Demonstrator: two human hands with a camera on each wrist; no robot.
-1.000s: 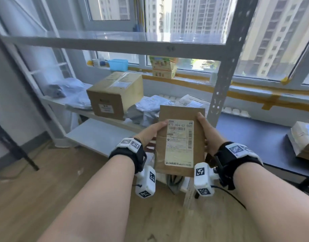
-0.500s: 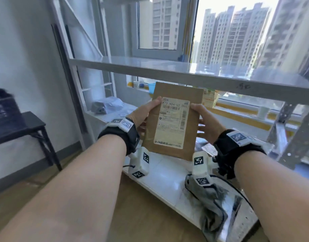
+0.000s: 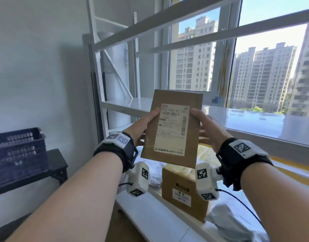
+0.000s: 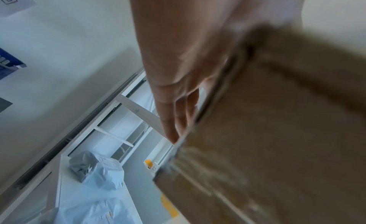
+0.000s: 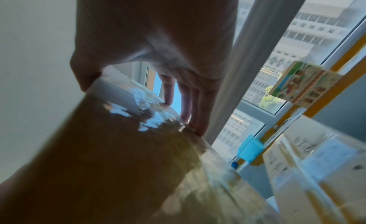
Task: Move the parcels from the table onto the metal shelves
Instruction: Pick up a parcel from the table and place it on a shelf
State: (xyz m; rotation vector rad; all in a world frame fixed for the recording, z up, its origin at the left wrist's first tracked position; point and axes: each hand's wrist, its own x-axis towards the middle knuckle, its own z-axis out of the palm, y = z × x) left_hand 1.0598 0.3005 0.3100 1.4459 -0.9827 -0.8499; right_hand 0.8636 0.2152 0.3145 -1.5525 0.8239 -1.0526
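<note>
Two hands held one flat brown parcel [image 3: 173, 126] upright in the air before the white shelves [image 3: 125, 103], label toward the head camera. Left hand [image 3: 141, 128] pinched its left edge, thumb on the label, fingers [image 4: 178, 116] flat behind. Right hand [image 3: 207, 130] pinched the right edge likewise, fingers [image 5: 198, 108] behind. Below the parcel a cardboard box [image 3: 183, 191] sat on a lower shelf beside grey bags [image 4: 95, 177]. A dark crate [image 3: 17, 151] stood at left.
</note>
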